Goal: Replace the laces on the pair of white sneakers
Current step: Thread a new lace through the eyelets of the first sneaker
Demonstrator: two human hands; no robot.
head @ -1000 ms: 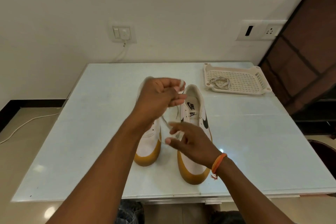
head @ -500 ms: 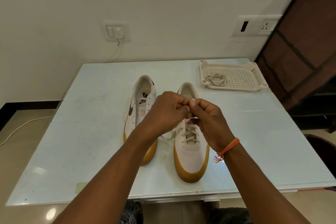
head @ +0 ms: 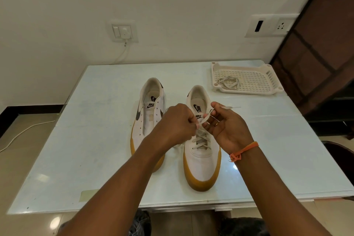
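Note:
Two white sneakers with tan soles stand side by side on the table, toes toward me. The left sneaker (head: 150, 120) has bare eyelets and no lace. The right sneaker (head: 202, 151) carries a cream lace (head: 201, 139) crossed through its lower eyelets. Over its tongue my left hand (head: 177, 122) pinches one strand of the lace. My right hand (head: 225, 125) pinches the other strand, whose tip sticks out to the right past my thumb. Part of the upper eyelets is hidden by my hands.
A white perforated plastic tray (head: 254, 80) sits at the table's back right, holding a loose bundled lace (head: 229, 82). A dark wooden frame (head: 316, 48) stands to the right. A strip of tape (head: 90, 195) lies near the glass table's (head: 86, 149) front edge.
My left hand came down from above the left sneaker to the right sneaker. Both hands now hold the lace ends there, slightly apart, with the right strand's tip pulled outward.

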